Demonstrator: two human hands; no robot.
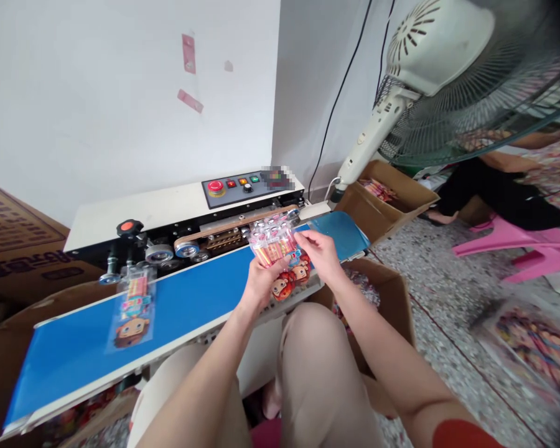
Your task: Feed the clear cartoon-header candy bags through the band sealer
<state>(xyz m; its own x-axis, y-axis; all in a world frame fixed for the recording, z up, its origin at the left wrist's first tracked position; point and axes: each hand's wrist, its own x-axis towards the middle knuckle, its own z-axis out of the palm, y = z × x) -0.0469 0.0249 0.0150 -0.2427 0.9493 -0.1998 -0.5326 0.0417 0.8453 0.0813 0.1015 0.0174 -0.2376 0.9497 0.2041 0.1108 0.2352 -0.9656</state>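
Several clear plastic packets (pixel 277 246), with pink and yellow sticks and red-haired cartoon heads inside, are fanned above the blue conveyor belt (pixel 198 288) of a sealing machine. My left hand (pixel 262 280) is closed around their lower left side, thumb on top. At their right edge my right hand (pixel 318 252) pinches with thumb and fingertips; exactly how many packets it holds is hidden. One more packet (pixel 134 311), with a brown-haired cartoon head, lies flat on the left part of the belt, its top end by the machine's rollers.
A control panel (pixel 245 186) with a red stop button tops the machine. A fan (pixel 441 81) stands at right. Cardboard boxes hold packets behind (pixel 392 196) and beside my right knee. A seated person is beyond the fan, near a pink stool (pixel 518 246). A bag of packets (pixel 534 342) lies on the floor.
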